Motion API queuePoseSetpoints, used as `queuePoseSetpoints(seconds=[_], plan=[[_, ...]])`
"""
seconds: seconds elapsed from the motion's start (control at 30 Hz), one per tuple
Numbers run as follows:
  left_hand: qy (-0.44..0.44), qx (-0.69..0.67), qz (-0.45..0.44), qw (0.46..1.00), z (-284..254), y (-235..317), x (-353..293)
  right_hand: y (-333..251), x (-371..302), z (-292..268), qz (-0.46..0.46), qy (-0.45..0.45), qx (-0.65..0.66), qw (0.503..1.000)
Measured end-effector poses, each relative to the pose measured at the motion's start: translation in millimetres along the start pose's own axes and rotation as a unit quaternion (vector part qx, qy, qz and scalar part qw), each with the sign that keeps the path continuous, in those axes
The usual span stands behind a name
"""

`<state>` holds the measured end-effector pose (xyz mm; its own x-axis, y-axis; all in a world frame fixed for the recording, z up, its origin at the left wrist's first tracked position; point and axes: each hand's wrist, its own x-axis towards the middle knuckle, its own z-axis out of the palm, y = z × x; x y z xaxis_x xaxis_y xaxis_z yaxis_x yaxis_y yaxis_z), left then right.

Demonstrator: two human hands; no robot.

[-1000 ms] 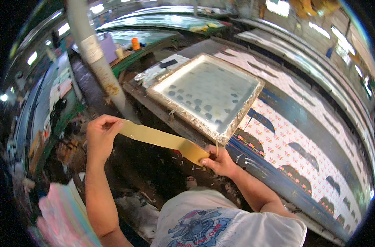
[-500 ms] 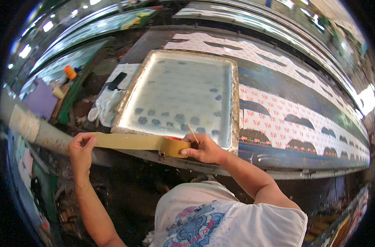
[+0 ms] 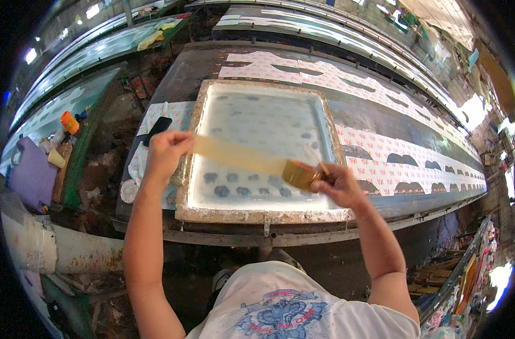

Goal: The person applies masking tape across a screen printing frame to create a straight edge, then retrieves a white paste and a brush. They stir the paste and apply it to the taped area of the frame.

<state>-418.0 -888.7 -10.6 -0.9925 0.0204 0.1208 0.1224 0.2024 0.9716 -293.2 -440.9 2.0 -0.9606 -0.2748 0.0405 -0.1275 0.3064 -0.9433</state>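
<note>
Between my hands a strip of tan packing tape (image 3: 240, 156) is stretched taut over a framed printing screen (image 3: 263, 217). My left hand (image 3: 170, 152) pinches the strip's free end above the frame's left edge. In my right hand (image 3: 339, 185) is the tape roll (image 3: 300, 175), gripped by its side; a thin pale stick also pokes up from these fingers. The screen has a worn frame and a pale mesh marked with dark blotches, and it lies flat on a long dark table. The tape is off the mesh, as far as I can tell.
Floral printed fabric pieces (image 3: 404, 161) line the table to the right. A black phone (image 3: 158, 131) rests on cloth left of the screen. Farther left, a green-edged table holds an orange container (image 3: 69, 122) and a purple panel (image 3: 31, 172). A thick pale pipe (image 3: 88, 251) runs at lower left.
Both hands have moved away from my body, over the screen, and to the right with the tape. The strip now slopes down toward the roll. The view has shifted too.
</note>
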Motion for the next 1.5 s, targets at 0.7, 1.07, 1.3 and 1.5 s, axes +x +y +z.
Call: queuePoseSetpoints(seconds=[0.7,1.07,1.3,1.5], plan=[[0.104,0.047,-0.027,0.993,120,-91,304,78,316,-190,-0.083,-0.057,-0.304,0.947],[0.16,0.054,-0.099,0.981,137,-132,353,126,354,-250,-0.027,-0.088,-0.474,0.876],[0.194,0.063,-0.089,0.975,135,-140,350,142,339,-284,0.014,-0.051,-0.496,0.867],[0.198,0.051,-0.088,0.975,109,-156,354,169,332,-297,-0.024,-0.008,-0.484,0.875]])
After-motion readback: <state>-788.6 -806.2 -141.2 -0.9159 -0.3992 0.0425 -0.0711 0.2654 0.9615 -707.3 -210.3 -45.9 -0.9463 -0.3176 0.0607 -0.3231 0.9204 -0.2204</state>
